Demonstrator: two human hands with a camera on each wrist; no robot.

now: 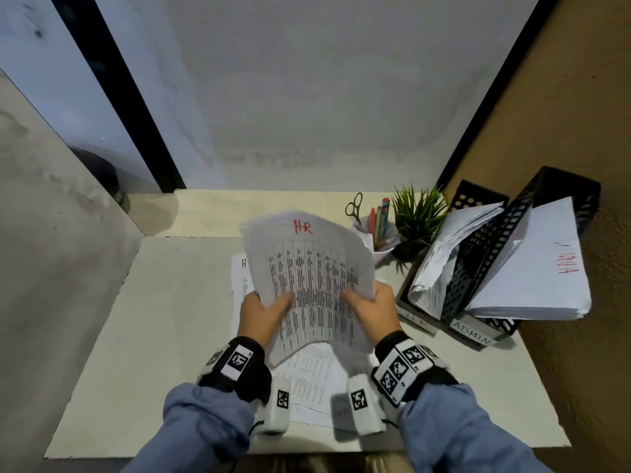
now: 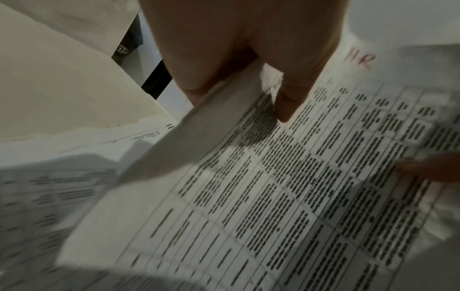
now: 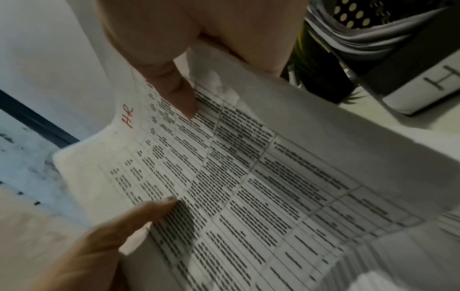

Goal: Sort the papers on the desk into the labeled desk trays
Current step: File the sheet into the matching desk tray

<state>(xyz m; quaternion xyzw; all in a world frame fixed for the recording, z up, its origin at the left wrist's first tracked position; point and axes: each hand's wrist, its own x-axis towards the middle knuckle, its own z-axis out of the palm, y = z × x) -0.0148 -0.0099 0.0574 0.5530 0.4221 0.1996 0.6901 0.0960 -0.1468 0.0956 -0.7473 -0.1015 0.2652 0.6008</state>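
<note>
A printed table sheet marked "HR" in red [image 1: 310, 268] [image 2: 286, 187] [image 3: 236, 177] is lifted off the desk and curved. My left hand [image 1: 263, 312] [image 2: 248, 59] pinches its left edge, thumb on top. My right hand [image 1: 372, 310] [image 3: 174, 49] pinches its right edge the same way. More papers [image 1: 307, 380] lie on the desk beneath. At the right stand two black mesh trays: one labeled "HR" [image 1: 420, 322] holding a curled stack, one labeled "ADMIN" [image 1: 473, 332] holding a stack marked in red.
A white cup with pens and scissors [image 1: 375, 227] and a small green plant [image 1: 418, 216] stand behind the sheet, left of the trays. A wall [image 1: 307, 97] backs the desk, and a brown wall [image 1: 580, 336] closes the right side.
</note>
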